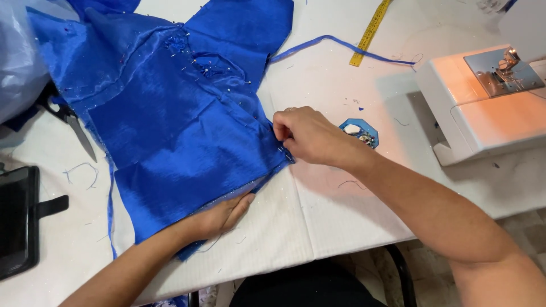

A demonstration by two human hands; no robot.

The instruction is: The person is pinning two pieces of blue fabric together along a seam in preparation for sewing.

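Two hands on blue garment (pixel 176 142) | head view: garment flat on white table (pixel 318 216) | left hand (pixel 224 215) under lower hem, fingers together, propping it | right hand (pixel 304 135) pinches side-seam edge, apparently at a pin | pin dish (pixel 359 132) just beside, within reach | scissors (pixel 71 122) left.

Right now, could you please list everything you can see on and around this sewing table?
fabric piece: one, shiny blue, studded with pins, spread over the left half of the table
table: one, white cover, under everything
scissors: one pair, black handles, at the fabric's left edge
plastic bag: one, clear, top left corner
phone case: one, black, left edge
fabric strip: one, blue, top centre
measuring tape: one, yellow, top centre
pin dish: one, blue octagon, behind the right hand
sewing machine: one, white, right side
left hand: flat on the fabric's lower edge
right hand: pinching the fabric's right edge
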